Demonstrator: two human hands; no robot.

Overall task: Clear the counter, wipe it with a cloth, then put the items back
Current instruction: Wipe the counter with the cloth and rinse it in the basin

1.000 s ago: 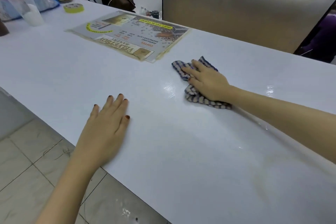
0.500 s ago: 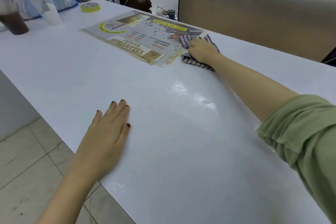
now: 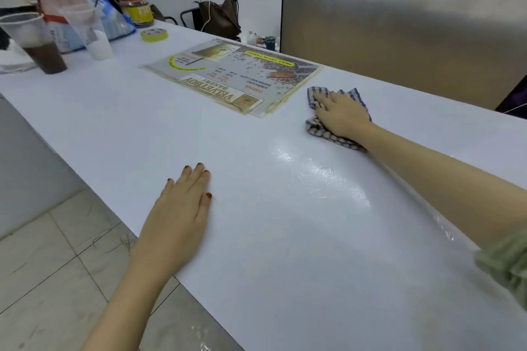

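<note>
Left grip (image 3: 176, 216): flat, palm down, fingers straight and close together, dark-varnished nails, at near edge of surface (image 3: 285, 251). Surface: white, smooth, glossy, with streaky wet sheen (image 3: 322, 177) mid-span. Right grip (image 3: 340, 114): palm down, fingers extended, pressing on cloth (image 3: 320, 129), nothing pinched. Cloth: soft woven check, blue-grey and white, bunched and rumpled, flat on surface just right of menu sheet (image 3: 228, 77). Menu sheet: laminated, rectangular, printed, lying flat. Farther left: yellow tape roll (image 3: 154, 35), clear plastic cup (image 3: 37, 43) of dark liquid, red-lidded jar (image 3: 134, 7).
</note>
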